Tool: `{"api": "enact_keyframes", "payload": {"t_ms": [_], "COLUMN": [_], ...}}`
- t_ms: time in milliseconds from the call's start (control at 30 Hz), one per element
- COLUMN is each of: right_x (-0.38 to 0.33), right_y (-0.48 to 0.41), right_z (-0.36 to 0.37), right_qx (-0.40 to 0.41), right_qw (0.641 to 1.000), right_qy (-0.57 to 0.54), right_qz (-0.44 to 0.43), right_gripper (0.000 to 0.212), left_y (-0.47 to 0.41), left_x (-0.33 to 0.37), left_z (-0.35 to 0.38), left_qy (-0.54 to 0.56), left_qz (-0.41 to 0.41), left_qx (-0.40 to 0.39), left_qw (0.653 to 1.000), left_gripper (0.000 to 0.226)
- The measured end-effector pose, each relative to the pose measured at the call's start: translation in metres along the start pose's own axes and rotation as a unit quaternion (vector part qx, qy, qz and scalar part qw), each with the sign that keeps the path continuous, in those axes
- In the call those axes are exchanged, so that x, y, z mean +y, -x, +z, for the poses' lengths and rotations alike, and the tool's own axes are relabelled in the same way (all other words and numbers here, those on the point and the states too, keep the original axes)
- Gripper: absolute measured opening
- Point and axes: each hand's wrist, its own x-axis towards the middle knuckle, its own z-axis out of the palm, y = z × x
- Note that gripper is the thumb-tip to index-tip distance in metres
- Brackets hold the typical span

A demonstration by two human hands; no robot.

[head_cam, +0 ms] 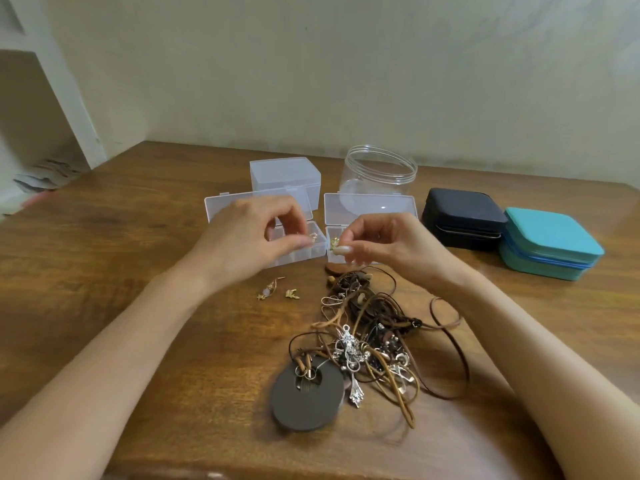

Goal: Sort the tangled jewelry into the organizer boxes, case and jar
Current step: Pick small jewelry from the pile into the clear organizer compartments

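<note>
**Left hand (256, 237) and right hand (388, 244) each pinch a gold piece**

At mid-frame the left hand's thumb and forefinger pinch a small gold-coloured metal trinket (313, 236). The right hand pinches a second gold trinket (334, 244) the same way, its other fingers curled. Both are held over two open clear plastic compartment boxes, the left box (304, 252) and the right box (335, 258), lids tipped back. Behind them stand one closed frosted plastic box (284, 174) and one round, open-topped clear plastic jar (379, 168). At the right lie two rounded-square zip cases, a navy case (464, 213) and a teal case (550, 237). Below the hands, at centre, sits the tangled jewelry heap (374, 334): brown and tan leather cords, silver filigree pendants, beads and one flat grey disc pendant (304, 396). Two loose gold charms (292, 293) lie left of it on the grainy brown wooden table (104, 254).
</note>
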Motion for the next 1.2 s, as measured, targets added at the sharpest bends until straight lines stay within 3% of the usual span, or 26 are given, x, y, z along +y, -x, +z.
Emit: {"api": "enact_keyframes", "payload": {"t_ms": [167,367,500,633,733,867,967,1067,1200], "right_x": [0.008,0.009,0.012,0.016,0.016,0.014,0.012,0.013,0.012], "right_y": [-0.002,-0.014,-0.047,-0.067,-0.063,-0.047,-0.027,-0.011,-0.004], "right_z": [0.013,0.02,0.031,0.038,0.034,0.011,-0.006,-0.016,-0.019], "right_qx": [-0.017,0.076,0.128,0.115,0.128,0.153,0.092,0.012,-0.038], "right_qw": [0.998,0.988,0.951,0.921,0.918,0.93,0.94,0.945,0.955], "right_qy": [0.055,0.138,0.282,0.372,0.375,0.333,0.329,0.327,0.294], "right_qz": [0.002,-0.004,-0.013,-0.032,-0.027,-0.026,-0.002,0.006,0.007], "right_gripper": [0.01,0.003,0.012,0.014,0.013,0.011,0.004,0.009,0.018], "left_y": [0.004,0.003,0.0,-0.007,-0.009,-0.014,-0.02,-0.029,-0.039], "left_x": [-0.008,-0.008,-0.009,-0.021,-0.028,-0.032,-0.026,-0.015,-0.01], "left_z": [-0.001,0.004,0.003,0.001,0.006,0.019,0.026,0.031,0.035], "left_qy": [-0.125,-0.139,-0.126,-0.093,-0.1,-0.092,-0.104,-0.169,-0.233], "left_qz": [0.015,0.012,-0.004,-0.035,-0.044,-0.05,-0.043,-0.021,-0.035], "left_qx": [-0.209,-0.223,-0.18,0.051,0.126,0.13,0.093,0.046,0.022], "left_qw": [0.97,0.965,0.976,0.994,0.986,0.986,0.989,0.984,0.972], "left_gripper": [0.025,0.015,0.013,0.015,0.015,0.016,0.017,0.018,0.025]}}
